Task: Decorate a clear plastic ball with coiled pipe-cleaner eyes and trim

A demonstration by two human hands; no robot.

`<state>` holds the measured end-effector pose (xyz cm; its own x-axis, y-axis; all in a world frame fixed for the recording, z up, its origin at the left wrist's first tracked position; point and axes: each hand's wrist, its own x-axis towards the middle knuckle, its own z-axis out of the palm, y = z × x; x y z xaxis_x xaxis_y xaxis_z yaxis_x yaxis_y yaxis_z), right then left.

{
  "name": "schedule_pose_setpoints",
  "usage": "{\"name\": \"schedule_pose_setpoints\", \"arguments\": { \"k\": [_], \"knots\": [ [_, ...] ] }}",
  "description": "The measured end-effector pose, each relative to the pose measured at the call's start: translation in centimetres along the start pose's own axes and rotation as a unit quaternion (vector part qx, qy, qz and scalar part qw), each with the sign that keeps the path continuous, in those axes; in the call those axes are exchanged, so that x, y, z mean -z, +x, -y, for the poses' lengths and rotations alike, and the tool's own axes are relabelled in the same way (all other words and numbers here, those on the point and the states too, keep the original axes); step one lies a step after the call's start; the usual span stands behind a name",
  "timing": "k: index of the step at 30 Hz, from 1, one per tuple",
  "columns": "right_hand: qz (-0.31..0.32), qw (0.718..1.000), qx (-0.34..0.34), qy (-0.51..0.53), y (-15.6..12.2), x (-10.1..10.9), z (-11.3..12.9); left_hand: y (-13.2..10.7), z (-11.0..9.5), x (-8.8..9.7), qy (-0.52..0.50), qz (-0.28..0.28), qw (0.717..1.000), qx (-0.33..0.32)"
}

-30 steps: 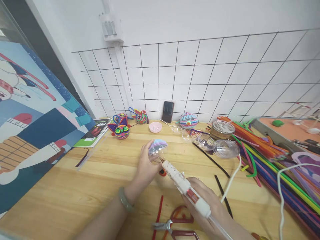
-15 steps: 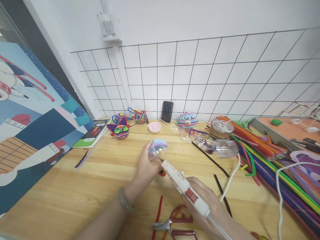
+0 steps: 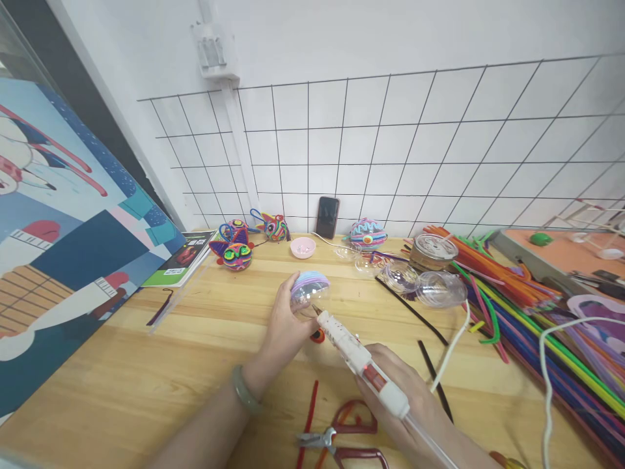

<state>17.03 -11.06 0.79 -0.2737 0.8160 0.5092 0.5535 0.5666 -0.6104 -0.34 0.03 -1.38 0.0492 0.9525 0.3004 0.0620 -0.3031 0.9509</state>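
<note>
My left hand [image 3: 287, 317] is closed around the side of a clear plastic dome [image 3: 303, 297] whose far part is covered with blue, pink and purple pipe-cleaner rows. A white hot glue gun [image 3: 346, 342] is gripped in my right hand [image 3: 403, 391]; its metal nozzle points at the near, bare side of the dome, and whether they touch I cannot tell. A glue stick sticks out of the gun's rear. Just below my left fingers lies a small orange and black round piece [image 3: 318, 336], partly hidden. Red-handled scissors [image 3: 336, 440] lie near the front edge, over red pipe cleaners.
Bundles of coloured pipe cleaners [image 3: 527, 339] fill the right side. Clear plastic shells [image 3: 442, 289], a ribbon spool [image 3: 433, 251], a pink dish [image 3: 303, 247], a phone [image 3: 327, 217] and finished pipe-cleaner figures [image 3: 236, 255] line the back. A white cord [image 3: 452, 348] crosses the right.
The dome has turned or shifted very slightly to the right, and the glue gun's nozzle has moved a little with it. Both hands keep their hold.
</note>
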Motion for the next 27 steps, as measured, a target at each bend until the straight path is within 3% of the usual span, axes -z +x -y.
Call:
{"name": "schedule_pose_setpoints", "arguments": {
  "k": [27],
  "knots": [
    [-0.014, 1.000, -0.014, 0.008, -0.12, -0.17, -0.17, 0.04, -0.01, 0.04, 0.028, -0.012, 0.999, 0.013]
  ]
}}
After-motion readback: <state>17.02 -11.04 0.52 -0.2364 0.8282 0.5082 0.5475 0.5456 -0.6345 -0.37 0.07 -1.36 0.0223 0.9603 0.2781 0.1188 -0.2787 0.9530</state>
